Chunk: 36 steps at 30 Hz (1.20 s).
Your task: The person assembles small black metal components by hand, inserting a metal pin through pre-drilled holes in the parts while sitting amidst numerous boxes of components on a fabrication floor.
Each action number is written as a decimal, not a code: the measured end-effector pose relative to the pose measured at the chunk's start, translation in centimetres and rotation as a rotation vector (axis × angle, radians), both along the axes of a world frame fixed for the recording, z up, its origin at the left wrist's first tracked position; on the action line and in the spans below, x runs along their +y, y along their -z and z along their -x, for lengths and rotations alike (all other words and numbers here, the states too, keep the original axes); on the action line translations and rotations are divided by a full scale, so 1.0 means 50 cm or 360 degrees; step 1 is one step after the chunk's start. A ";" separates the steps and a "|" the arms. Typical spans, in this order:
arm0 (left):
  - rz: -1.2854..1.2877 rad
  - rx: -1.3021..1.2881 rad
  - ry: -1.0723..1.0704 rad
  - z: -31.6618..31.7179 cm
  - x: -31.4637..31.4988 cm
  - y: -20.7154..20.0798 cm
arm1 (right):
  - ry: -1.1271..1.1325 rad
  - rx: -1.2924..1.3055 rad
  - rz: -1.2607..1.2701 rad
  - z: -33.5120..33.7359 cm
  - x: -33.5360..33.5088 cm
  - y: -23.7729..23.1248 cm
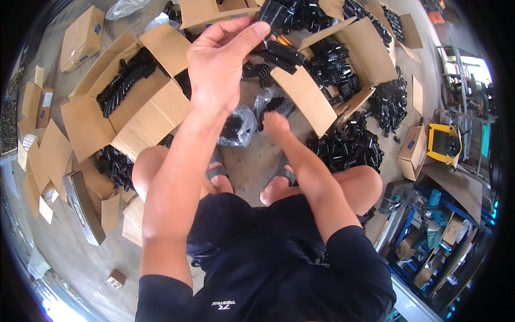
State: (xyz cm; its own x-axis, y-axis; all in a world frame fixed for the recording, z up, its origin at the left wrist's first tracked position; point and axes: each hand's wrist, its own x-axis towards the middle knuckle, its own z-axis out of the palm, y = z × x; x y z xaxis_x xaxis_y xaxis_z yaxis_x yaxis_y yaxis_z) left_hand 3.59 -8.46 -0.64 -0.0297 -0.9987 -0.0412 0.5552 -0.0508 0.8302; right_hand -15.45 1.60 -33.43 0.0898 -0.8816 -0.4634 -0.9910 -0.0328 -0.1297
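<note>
Raised high in front of me, my left hand (pixel 222 59) pinches a black plastic part (pixel 271 15) between thumb and fingers. Another black, bar-like part (pixel 283 53) shows just below it; I cannot tell whether the two are joined. My right hand (pixel 276 124) reaches down between my knees to a clear plastic bag (pixel 263 102) of small black pieces. Its fingers are curled, and what they grip, if anything, is hidden. A second clear bag (pixel 238 126) with dark pieces lies just left of it on the floor.
Open cardboard boxes of black parts stand at left (pixel 88 121) and right (pixel 370 51). Loose black parts form heaps (pixel 348 147) beside my right knee and farther right (pixel 389 102). A closed carton (pixel 81 37) sits far left. A yellow-framed object (pixel 444 145) and cluttered shelving (pixel 429 231) stand right.
</note>
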 end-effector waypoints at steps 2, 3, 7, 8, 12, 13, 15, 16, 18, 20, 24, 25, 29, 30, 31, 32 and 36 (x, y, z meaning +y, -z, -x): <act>-0.0036 0.0082 -0.0013 -0.009 -0.002 0.001 | 0.0100 0.0045 -0.0033 -0.019 0.020 0.019; -0.0049 0.0119 -0.0022 -0.015 -0.002 0.000 | 0.0108 0.0041 -0.0014 -0.027 0.027 0.027; -0.0165 0.0217 -0.0019 -0.024 -0.010 -0.003 | 0.0134 0.0052 0.0008 -0.035 0.022 0.019; -0.0191 0.0260 0.0000 -0.026 -0.012 -0.004 | 0.0134 0.0056 -0.0008 -0.035 0.017 0.012; -0.0285 0.0469 0.0000 -0.028 -0.015 0.001 | -0.0031 0.0081 0.0053 -0.019 0.017 0.023; -0.0279 0.0474 0.0003 -0.025 -0.013 -0.002 | -0.0080 0.0069 0.0044 -0.021 0.018 0.020; -0.0279 0.0493 -0.0003 -0.029 -0.006 -0.006 | -0.0091 0.0067 0.0048 -0.038 0.018 0.022; -0.0271 0.0529 0.0017 -0.026 -0.004 -0.002 | -0.0034 0.0089 0.0056 -0.041 0.023 0.032; -0.0241 0.0569 0.0056 -0.022 -0.001 -0.001 | 0.0110 0.0112 0.0052 -0.043 0.018 0.047; -0.0198 0.0577 0.0091 -0.021 0.004 -0.005 | 0.0279 0.0112 0.0026 -0.047 0.014 0.054; -0.0243 0.0581 0.0124 -0.014 0.009 0.004 | 0.0329 0.0080 0.0065 -0.038 0.017 0.051; -0.0247 0.0578 0.0128 -0.013 0.012 0.010 | 0.0358 0.0081 0.0098 -0.039 0.021 0.046; -0.0273 0.0565 0.0127 -0.014 0.021 0.012 | 0.0297 0.0077 0.0026 -0.021 0.003 0.018; -0.0294 0.0578 0.0133 -0.011 0.024 0.015 | 0.0253 0.0081 -0.0023 -0.013 0.005 0.015; -0.0299 0.0581 0.0141 -0.008 0.026 0.019 | 0.0210 0.0084 -0.0072 -0.005 0.005 0.013; -0.0303 0.0584 0.0149 -0.007 0.028 0.022 | 0.0168 0.0086 -0.0121 -0.002 0.009 0.011; -0.0299 0.0546 0.0150 -0.004 0.025 0.014 | 0.0113 0.0030 -0.0021 -0.002 0.030 -0.002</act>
